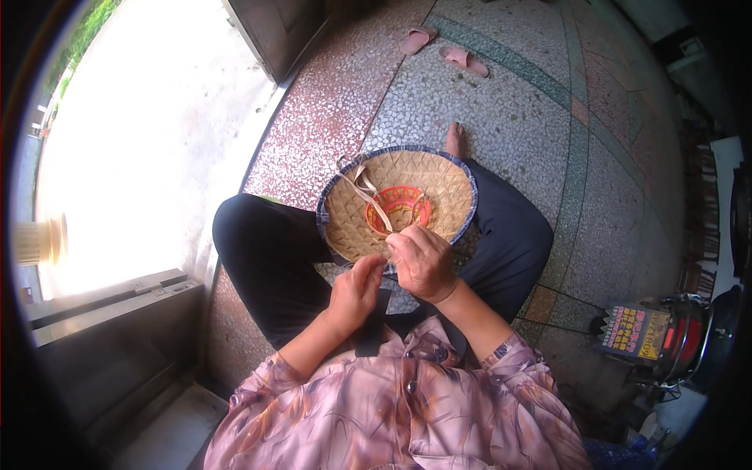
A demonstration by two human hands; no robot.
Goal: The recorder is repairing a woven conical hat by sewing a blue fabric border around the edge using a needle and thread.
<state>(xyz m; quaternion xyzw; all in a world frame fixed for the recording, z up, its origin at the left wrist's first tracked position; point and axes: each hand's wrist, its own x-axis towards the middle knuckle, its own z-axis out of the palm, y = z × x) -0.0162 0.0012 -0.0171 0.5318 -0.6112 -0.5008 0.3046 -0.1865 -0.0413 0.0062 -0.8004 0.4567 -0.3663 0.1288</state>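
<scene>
An upturned woven straw hat [348,215] with a blue cloth rim rests across my lap. Inside its crown is a red patterned ring [377,210]. A pale cloth strap [368,192] runs from the hat's far left edge across the weave toward my right fingertips. My right hand [427,265] is closed in a pinch over the near part of the hat. Just left of it and slightly nearer, my left hand [355,294] pinches with thumb and forefinger by the near rim. Whatever lies between the fingertips of either hand is too small to make out.
Pink slippers [464,60] lie on the speckled stone floor [486,110] ahead. To the left, a metal door frame [117,313] borders a bright doorway. A vehicle with a red tail light [688,338] and a yellow-and-blue plate [633,332] stands at right.
</scene>
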